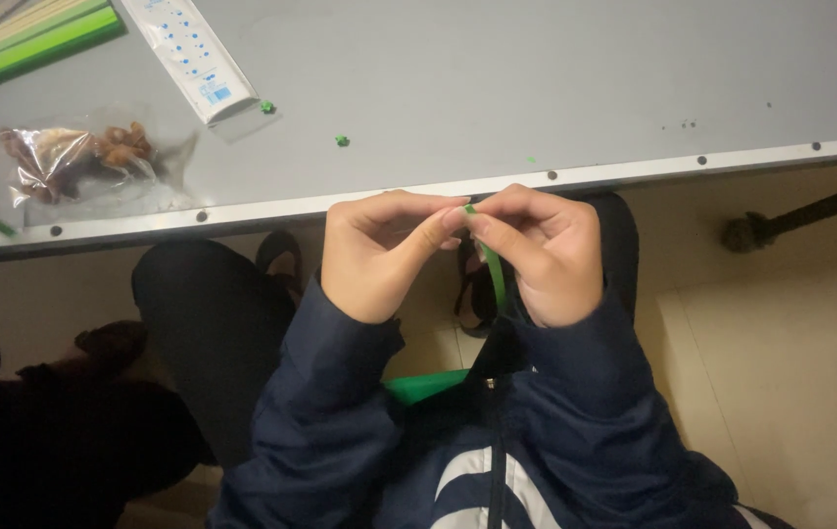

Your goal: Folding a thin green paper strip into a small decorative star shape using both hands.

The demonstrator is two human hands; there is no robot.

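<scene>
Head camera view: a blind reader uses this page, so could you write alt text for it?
Two bare hands, left hand and right hand, pinch a thin green paper strip between their fingertips, just below the edge of a grey metal-rimmed table. On the table lie a clear plastic bag of brown snacks, two tiny green folded pieces and a bundle of green strips.

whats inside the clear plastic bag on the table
The clear plastic bag holds brown, lumpy pieces, bunched toward its upper part. Glare and crinkles in the plastic hide what exactly they are and how many.
</scene>
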